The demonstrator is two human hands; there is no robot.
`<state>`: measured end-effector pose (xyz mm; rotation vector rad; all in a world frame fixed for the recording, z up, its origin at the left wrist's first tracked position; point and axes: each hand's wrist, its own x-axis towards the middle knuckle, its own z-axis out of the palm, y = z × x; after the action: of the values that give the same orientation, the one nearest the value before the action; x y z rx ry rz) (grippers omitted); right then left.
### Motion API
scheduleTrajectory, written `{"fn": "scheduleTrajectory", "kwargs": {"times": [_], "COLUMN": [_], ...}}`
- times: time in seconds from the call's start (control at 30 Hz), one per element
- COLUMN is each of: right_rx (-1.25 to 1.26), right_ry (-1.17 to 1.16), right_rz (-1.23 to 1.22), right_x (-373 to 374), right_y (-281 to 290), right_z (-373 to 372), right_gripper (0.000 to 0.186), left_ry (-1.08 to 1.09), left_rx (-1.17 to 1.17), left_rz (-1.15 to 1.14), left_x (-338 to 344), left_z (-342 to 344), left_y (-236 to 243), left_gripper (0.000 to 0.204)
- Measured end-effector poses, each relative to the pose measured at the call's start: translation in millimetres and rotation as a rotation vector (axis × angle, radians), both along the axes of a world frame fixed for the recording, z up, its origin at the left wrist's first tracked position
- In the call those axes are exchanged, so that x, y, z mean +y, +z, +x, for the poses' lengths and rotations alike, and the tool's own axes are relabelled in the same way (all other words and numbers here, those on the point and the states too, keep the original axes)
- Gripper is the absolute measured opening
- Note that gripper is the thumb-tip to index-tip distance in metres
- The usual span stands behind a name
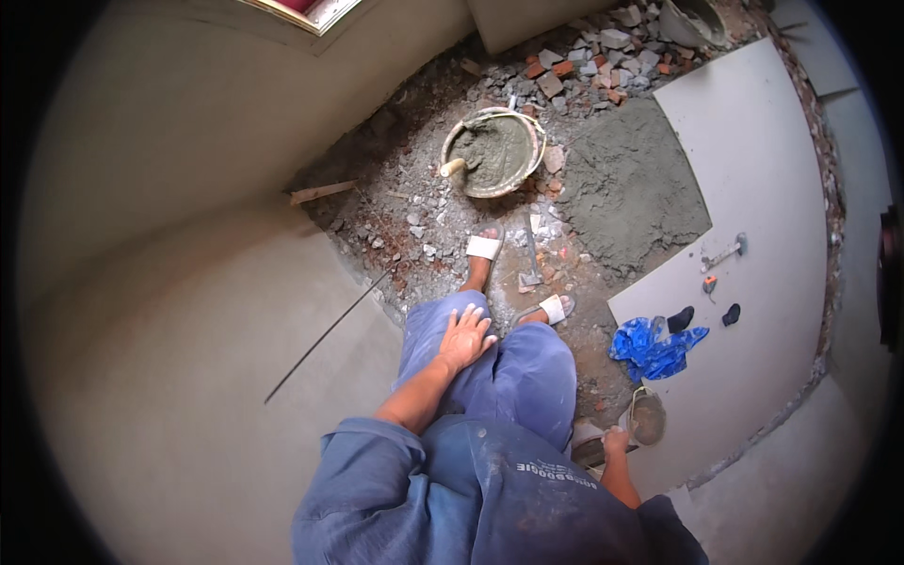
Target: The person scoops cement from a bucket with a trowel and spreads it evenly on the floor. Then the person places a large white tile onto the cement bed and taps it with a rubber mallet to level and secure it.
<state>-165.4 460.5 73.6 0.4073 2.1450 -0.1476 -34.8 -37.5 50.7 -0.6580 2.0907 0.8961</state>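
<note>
My left hand (464, 339) lies flat on my left knee, fingers spread, holding nothing. Down at my right side, my right hand (615, 439) is closed beside a small bucket with a dirty inside (648, 419). A pale-rimmed container (587, 435) shows partly behind my leg, close to those fingers. What they grip is too small to make out. Ahead of my feet stands a bucket of wet grey mortar (504, 151), a light tool handle (453, 168) sticking out of it. To its right, a rough bed of mortar (636, 188) borders large pale floor tiles (753, 141).
A hammer (532, 250) lies between my sandalled feet. On the tiles are a mallet (723, 254), an orange tape measure (709, 283), black items (680, 319) and a blue plastic bag (654, 350). Rubble (603, 66) and another bucket (692, 24) are farther off; a thin rod (330, 334) lies left.
</note>
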Motion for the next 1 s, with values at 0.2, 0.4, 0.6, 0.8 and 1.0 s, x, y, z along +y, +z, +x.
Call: {"fn": "scheduleTrajectory", "kwargs": {"times": [0.2, 0.4, 0.6, 0.8, 1.0], "right_rx": [0.319, 0.809, 0.483, 0.342, 0.184], "right_ry": [-0.08, 0.409, -0.18, -1.073, -1.344], "right_rz": [-0.687, -0.97, 0.032, 0.45, 0.204], "right_x": [-133.9, -222.9, -47.5, -11.6, -167.1], "right_y": [100.6, 180.3, 112.0, 96.2, 51.4], "right_z": [-67.3, -72.8, 40.3, 265.9, 350.1], "right_gripper": [0.063, 0.074, 0.056, 0.054, 0.06], "left_ry": [0.608, 1.153, 0.34, -0.092, -0.198], "left_rx": [0.522, 0.289, 0.899, 0.246, 0.104], "left_rz": [0.292, 1.344, 0.553, 0.069, -0.009], "left_x": [126.4, 172.2, 19.3, -109.4, -209.2], "left_z": [-112.9, -189.7, -151.6, -21.3, -46.0], "left_y": [91.4, 199.6, 232.0, 136.5, 97.2], "left_gripper": [0.05, 0.074, 0.079, 0.053, 0.052]}}
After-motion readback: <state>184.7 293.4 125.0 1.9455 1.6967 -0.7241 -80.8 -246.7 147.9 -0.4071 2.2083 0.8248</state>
